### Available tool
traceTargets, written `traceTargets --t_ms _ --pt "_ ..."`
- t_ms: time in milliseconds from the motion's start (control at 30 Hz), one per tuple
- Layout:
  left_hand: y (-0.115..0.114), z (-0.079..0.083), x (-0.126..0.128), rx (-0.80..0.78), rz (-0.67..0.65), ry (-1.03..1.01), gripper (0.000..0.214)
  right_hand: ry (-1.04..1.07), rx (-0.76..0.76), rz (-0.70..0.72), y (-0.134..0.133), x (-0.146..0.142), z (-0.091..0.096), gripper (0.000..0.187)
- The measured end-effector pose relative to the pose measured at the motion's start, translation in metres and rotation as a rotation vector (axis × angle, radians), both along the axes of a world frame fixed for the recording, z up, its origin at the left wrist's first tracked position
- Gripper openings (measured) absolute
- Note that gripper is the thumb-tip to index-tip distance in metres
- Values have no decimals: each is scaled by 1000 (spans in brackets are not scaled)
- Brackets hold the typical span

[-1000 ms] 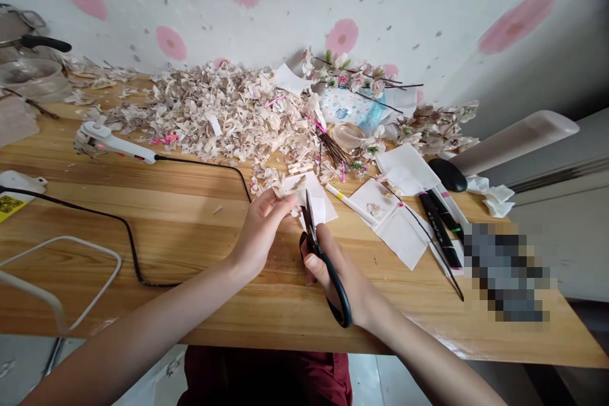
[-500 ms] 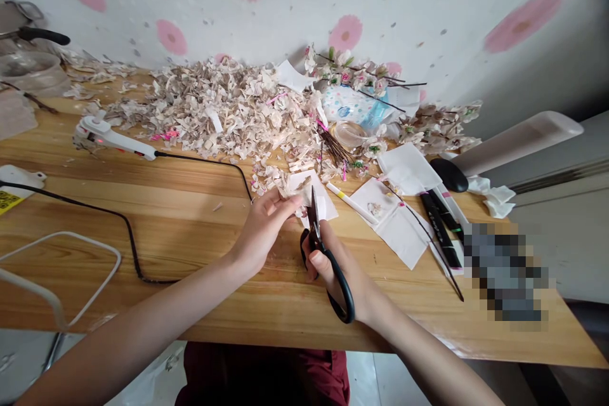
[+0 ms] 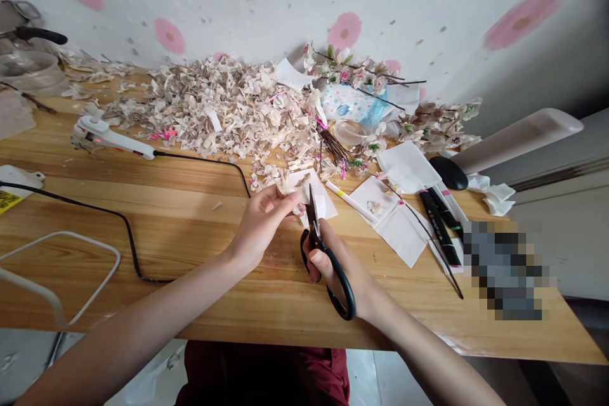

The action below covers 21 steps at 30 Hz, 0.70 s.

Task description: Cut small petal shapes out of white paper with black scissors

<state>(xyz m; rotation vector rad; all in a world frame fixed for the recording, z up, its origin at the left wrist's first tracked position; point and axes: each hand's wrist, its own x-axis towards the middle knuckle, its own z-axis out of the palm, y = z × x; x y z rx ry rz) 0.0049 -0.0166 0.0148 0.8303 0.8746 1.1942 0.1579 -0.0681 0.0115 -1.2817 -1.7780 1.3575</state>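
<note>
Between the fingertips of my left hand (image 3: 266,219) is a thin, pale, crinkled petal-like piece (image 3: 299,189); its far edges show above the thumb. Black-handled scissors (image 3: 343,292) are in my right hand (image 3: 337,266), with thumb and fingers in the loops. Their blades (image 3: 313,212) point away from me, right beside the pale piece; whether they touch it I cannot tell. Under the blades lies a white paper sheet (image 3: 328,204) on the wooden table. Just beyond my hands a large heap of pale scraps (image 3: 223,108) spreads towards the wall.
A white glue gun (image 3: 114,138) with a black cord lies left. At right are folded white papers (image 3: 404,235), a thin dark stem (image 3: 425,235), black markers (image 3: 440,228) and a white lamp-like object (image 3: 518,136). Flowered branches (image 3: 356,70) rest over a dotted packet (image 3: 347,104) at the back.
My left hand has shifted slightly left with the pale piece, and its edge sits a little further from the blades. The scissors stay almost in place.
</note>
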Motion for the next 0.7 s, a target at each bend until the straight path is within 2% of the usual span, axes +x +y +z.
traceTargets --t_ms 467,700 --pt "2 3 -2 48 24 50 16 -2 -12 -6 2 2 2 59" --pt "5 1 -5 52 48 112 18 58 -66 -22 2 3 3 58"
